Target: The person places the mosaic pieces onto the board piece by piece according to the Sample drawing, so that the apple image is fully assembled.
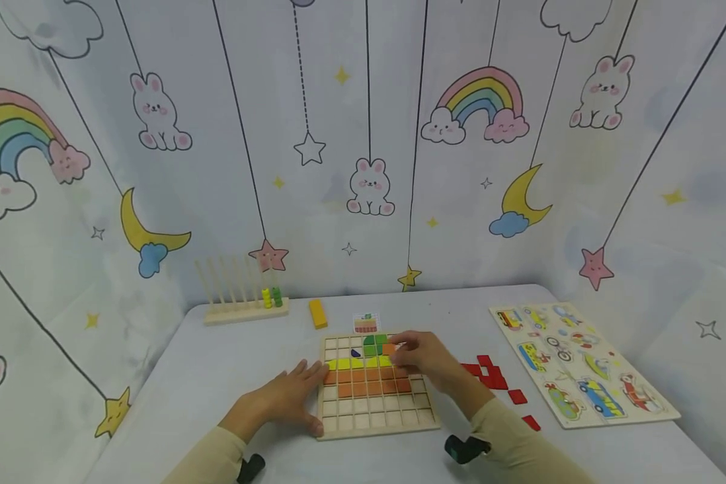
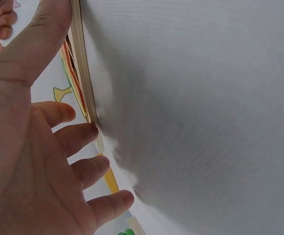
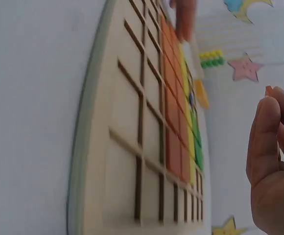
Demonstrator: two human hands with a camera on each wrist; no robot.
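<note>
A wooden grid board point(image 1: 375, 421) lies on the table with square tiles in its cells. Two rows hold orange tiles point(image 1: 373, 388), above them runs a row of yellow tiles point(image 1: 341, 364), and green pieces point(image 1: 372, 349) and a small dark blue piece point(image 1: 355, 353) sit higher up. Along the board's left edge rests my left hand point(image 1: 284, 396), its fingers spread and thumb near the lower corner. Over the upper right part of the grid, my right hand point(image 1: 428, 361) pinches an orange tile point(image 3: 268, 91) between thumb and fingertips. It covers some cells there.
Loose red tiles point(image 1: 494, 378) lie right of the board, beside a picture puzzle board point(image 1: 565, 386). Behind the grid are a small picture card point(image 1: 366, 323), a yellow-orange block point(image 1: 317, 314) and a wooden peg rack point(image 1: 236, 310) with yellow and green beads. A patterned curtain point(image 1: 333, 222) encloses the table.
</note>
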